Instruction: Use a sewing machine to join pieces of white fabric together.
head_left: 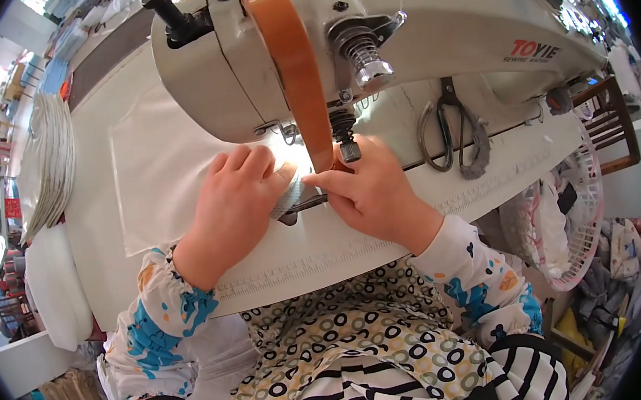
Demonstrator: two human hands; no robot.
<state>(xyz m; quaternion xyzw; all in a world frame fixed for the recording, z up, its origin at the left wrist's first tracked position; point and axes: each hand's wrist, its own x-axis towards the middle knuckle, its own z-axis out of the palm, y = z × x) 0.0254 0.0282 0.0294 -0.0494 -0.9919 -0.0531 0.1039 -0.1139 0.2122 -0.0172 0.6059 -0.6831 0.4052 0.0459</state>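
Note:
My left hand [233,200] lies flat on a white fabric piece [158,176] spread over the sewing table, its thumb next to a small grey patch [290,199] at the needle area. My right hand [369,188] pinches the lower end of an orange-brown strap [295,65] that hangs down over the front of the cream sewing machine [412,32]. Both hands meet just below the presser foot [346,148], which is partly hidden by the strap and my fingers.
Black scissors [443,124] lie on the table right of the machine. A stack of white fabric pieces [50,163] stands at the far left. A pink mesh basket [566,224] with cloth hangs at the right table edge, near a wooden chair [612,129].

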